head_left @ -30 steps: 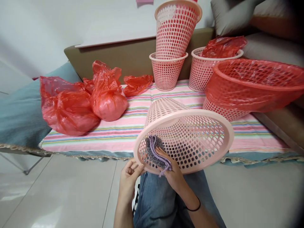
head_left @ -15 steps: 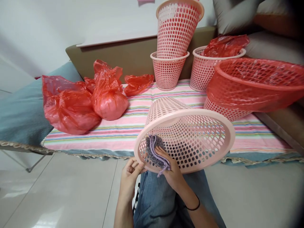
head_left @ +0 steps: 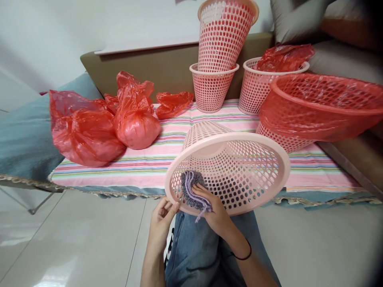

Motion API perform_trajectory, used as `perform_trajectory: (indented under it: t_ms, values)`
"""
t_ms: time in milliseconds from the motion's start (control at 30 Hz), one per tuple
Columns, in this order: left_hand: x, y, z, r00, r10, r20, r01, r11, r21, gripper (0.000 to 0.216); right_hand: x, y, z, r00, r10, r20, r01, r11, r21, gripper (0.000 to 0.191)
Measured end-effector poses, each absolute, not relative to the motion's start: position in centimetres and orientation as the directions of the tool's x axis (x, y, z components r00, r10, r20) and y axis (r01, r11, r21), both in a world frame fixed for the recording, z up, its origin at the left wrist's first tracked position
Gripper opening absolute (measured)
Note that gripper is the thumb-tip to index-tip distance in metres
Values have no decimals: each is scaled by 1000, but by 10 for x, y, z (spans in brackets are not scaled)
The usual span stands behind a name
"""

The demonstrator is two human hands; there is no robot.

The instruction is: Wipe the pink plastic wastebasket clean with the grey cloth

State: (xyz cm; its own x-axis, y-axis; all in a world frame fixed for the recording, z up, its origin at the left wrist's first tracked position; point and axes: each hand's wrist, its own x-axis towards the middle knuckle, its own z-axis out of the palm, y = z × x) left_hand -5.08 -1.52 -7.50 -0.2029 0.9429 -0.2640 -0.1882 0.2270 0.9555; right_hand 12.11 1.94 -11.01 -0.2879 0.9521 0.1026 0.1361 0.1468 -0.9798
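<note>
A pale pink perforated plastic wastebasket [head_left: 236, 137] lies tilted on its side, its wide mouth facing me, above my knees at the edge of the seat. My left hand [head_left: 161, 215] pinches the lower left of its rim between thumb and fingers. Inside the mouth, my right hand [head_left: 212, 207] presses a folded grey cleaning cloth [head_left: 194, 191] with purple edging against the lower left inner wall. A purple loop dangles from the cloth over the rim. Part of the cloth is hidden under my right fingers.
Red plastic bags [head_left: 86, 135] with full bottoms sit at the left on a striped cloth [head_left: 143, 171]. Behind stand two stacked pink baskets [head_left: 214, 89]. Another basket [head_left: 251, 87] holds a red bag; a red-lined basket [head_left: 323, 111] stands at the right. Grey cushions [head_left: 299, 20] lie behind.
The wastebasket, both hands and the cloth appear slightly further left and higher in view, with the scene also shifting a little. The grip on rim and cloth stays the same.
</note>
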Motion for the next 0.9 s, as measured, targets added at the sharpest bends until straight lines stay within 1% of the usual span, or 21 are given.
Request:
perform_trajectory:
  t_ms: [100,233,300,333,367,433,500,567,633,733,800,900]
  values:
    - [-53,-15,-77,-238,931,-277,-196,234,952,34,134,21,-93,-409,912,28,142,94,-985,62]
    - [-57,-16,-81,-263,916,-303,-193,258,947,37,160,20,-67,-642,763,-77,134,13,-991,52]
    - [-59,-16,-82,-266,915,-304,-176,264,948,37,174,19,-54,-697,710,-104,114,-33,-993,47]
    - [-59,-17,-83,-267,915,-301,-167,264,950,37,180,18,-48,-698,707,-116,114,-51,-992,45]
    - [-59,-17,-83,-267,917,-297,-160,262,952,37,187,18,-42,-674,729,-124,119,-58,-991,43]
    - [-58,-17,-82,-260,921,-289,-148,257,955,36,197,19,-31,-572,812,-113,136,-42,-990,43]
    - [-56,-16,-81,-250,929,-275,-137,247,959,35,204,24,-23,-465,883,-66,139,-1,-990,45]
    - [-52,-16,-80,-233,939,-252,-119,230,966,32,207,36,-23,-385,923,-2,156,62,-986,50]
    - [-47,-16,-79,-211,952,-223,-106,205,973,29,206,55,-29,-291,953,84,236,156,-959,54]
    - [-41,-16,-76,-176,965,-192,-110,174,979,24,200,92,-46,-148,957,249,464,289,-837,56]
    - [-37,-16,-74,-165,968,-188,-112,171,979,23,191,117,-60,-159,934,320,569,351,-743,57]
    - [-35,-16,-73,-156,969,-190,-106,175,979,23,170,142,-80,-276,896,348,604,443,-663,56]
